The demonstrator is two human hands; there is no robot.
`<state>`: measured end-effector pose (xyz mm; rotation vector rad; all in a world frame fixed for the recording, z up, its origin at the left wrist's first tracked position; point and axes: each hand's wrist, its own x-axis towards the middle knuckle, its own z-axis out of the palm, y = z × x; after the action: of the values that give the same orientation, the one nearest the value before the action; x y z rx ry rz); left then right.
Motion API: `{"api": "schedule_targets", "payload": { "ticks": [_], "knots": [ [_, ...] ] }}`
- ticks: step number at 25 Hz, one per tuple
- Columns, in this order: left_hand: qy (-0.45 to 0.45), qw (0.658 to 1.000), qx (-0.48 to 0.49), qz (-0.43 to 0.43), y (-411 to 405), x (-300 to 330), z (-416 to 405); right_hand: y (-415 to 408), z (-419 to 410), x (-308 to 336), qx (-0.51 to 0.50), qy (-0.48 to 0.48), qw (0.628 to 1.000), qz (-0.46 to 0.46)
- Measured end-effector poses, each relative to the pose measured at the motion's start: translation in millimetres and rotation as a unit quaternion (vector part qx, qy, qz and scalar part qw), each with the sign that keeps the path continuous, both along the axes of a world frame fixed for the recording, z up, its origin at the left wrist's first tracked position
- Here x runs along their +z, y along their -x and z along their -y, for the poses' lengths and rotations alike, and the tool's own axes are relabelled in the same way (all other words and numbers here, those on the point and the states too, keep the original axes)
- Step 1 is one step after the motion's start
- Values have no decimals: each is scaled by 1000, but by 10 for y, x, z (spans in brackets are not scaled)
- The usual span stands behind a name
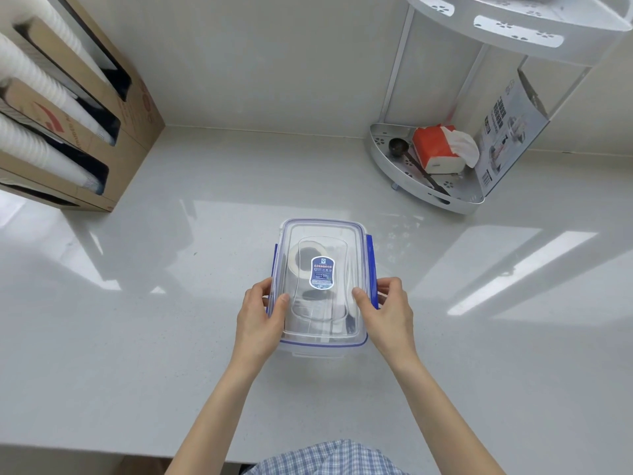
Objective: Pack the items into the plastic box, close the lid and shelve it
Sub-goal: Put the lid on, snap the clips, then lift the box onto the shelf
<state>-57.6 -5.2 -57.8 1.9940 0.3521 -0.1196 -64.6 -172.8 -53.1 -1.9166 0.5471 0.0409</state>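
A clear plastic box (322, 231) with a blue seal and blue side clasps stands on the white counter (171, 320), its lid on top with a blue label (322, 273) in the middle. Through the lid I make out a roll of tape (303, 258) and other dim shapes. My left hand (262, 318) grips the box's left side, thumb on the lid, fingers around the left clasp. My right hand (388, 311) holds the right side the same way, thumb on the lid, fingers over the blue right clasp (371, 255).
A white corner shelf rack (424, 197) stands at the back right, its lower tier holding a dark scoop (399, 147), an orange tissue pack (436, 149) and a printed leaflet (507, 138); an upper tier (520, 32) hangs above. Cardboard boxes of white cups (68, 108) fill the left.
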Motion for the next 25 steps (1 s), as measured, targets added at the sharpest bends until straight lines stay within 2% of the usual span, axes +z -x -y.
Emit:
{"api": "schedule_targets", "payload": {
  "ticks": [8, 11, 15, 17, 20, 23, 25],
  "knots": [
    [-10, 1000, -1, 15, 12, -1, 12, -6, -68, 18, 57, 105, 993, 24],
    [-4, 1000, 4, 5, 28, 0, 6, -13, -53, 44, 64, 108, 992, 17],
    [129, 984, 11, -123, 8, 53, -111, -28, -9, 56, 62, 80, 995, 4],
    [148, 977, 5, -155, -11, 61, -128, -21, -10, 55, 62, 70, 996, -1],
    [105, 986, 17, -130, -44, 33, -134, -23, -16, 58, 59, 61, 996, -1],
    [34, 994, -21, -100, -58, -17, -172, -26, -13, 66, 59, 57, 997, -3],
    [28, 995, -37, -90, -28, -6, -163, -17, -20, 66, 57, 56, 997, -1]
  ]
}}
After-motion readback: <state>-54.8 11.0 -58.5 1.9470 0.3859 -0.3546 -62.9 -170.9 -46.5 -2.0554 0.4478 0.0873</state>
